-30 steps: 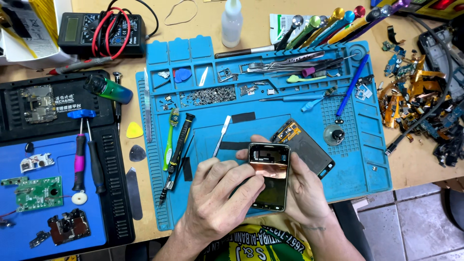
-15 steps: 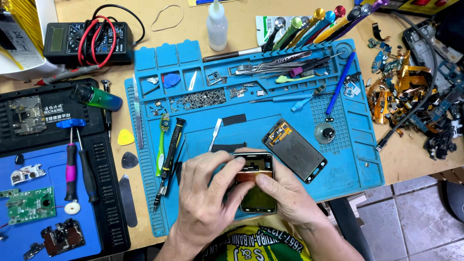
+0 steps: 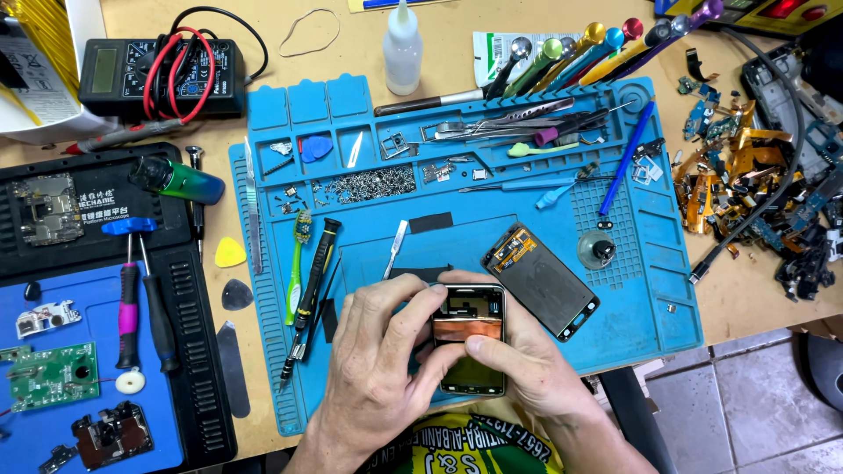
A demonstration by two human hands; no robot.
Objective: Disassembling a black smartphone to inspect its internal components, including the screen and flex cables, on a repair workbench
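Lowered slightly since earlier, the opened phone frame [image 3: 470, 338] is sitting at lower centre, left hand [image 3: 379, 369] and right hand [image 3: 518, 369] clamping its edges above the blue repair mat's [image 3: 650, 290] bare front strip.

I see through one camera on the person's head. It looks almost straight down at the table [image 3: 764, 307] from above. It sits close, so the blue mat [image 3: 650, 290] fills the middle. The far edge of the table is at the top, and the person's own body is at the bottom. A bit of floor [image 3: 746, 412] shows bottom right.
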